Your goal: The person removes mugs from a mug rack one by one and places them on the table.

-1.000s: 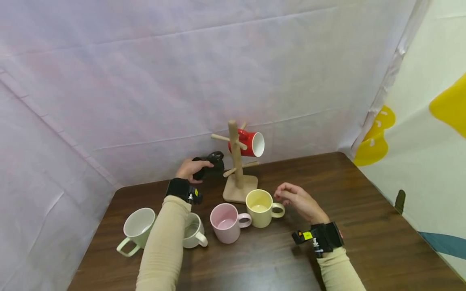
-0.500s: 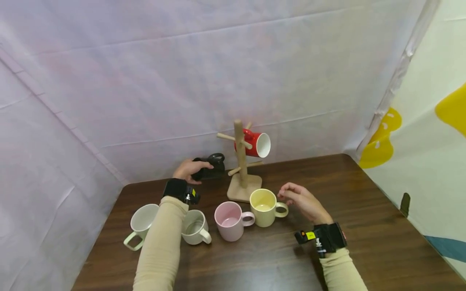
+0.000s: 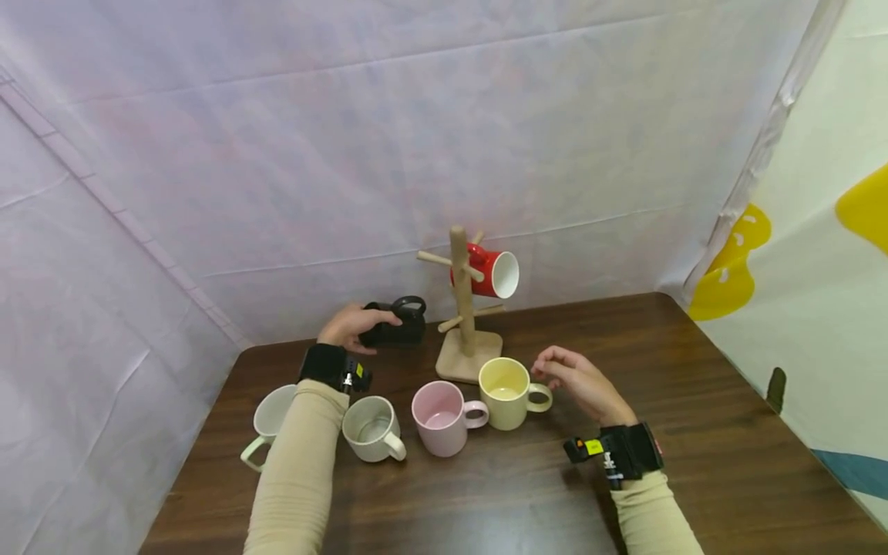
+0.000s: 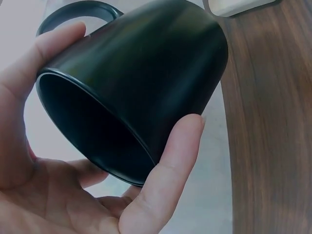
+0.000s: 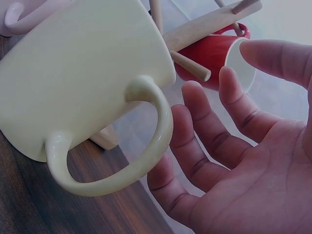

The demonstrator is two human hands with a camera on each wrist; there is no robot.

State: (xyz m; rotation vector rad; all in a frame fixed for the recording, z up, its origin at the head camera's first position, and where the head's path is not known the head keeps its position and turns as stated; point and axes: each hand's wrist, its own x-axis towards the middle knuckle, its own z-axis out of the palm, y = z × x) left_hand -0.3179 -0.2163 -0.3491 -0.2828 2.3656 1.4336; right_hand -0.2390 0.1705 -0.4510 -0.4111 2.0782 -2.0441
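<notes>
My left hand (image 3: 350,325) grips a black mug (image 3: 395,324) by its rim end, left of the wooden mug stand (image 3: 463,301). The mug lies sideways with its handle upward; in the left wrist view its mouth faces the palm, with thumb and fingers around the rim (image 4: 97,92). A red mug (image 3: 486,274) hangs by its handle from an upper peg of the stand. Just right of the yellow mug (image 3: 504,401), my right hand (image 3: 579,381) holds nothing, its fingers loosely bent near that mug's handle (image 5: 161,131).
A pink mug (image 3: 442,424), a whitish mug (image 3: 371,432) and a pale green mug (image 3: 272,412) stand upright on the brown wooden table (image 3: 513,493), the green one partly behind the left sleeve. White cloth (image 3: 347,154) hangs along the table's back edge.
The left hand and the black mug have moved a little left, away from the stand. The head view has shifted slightly; the right hand stays beside the yellow mug.
</notes>
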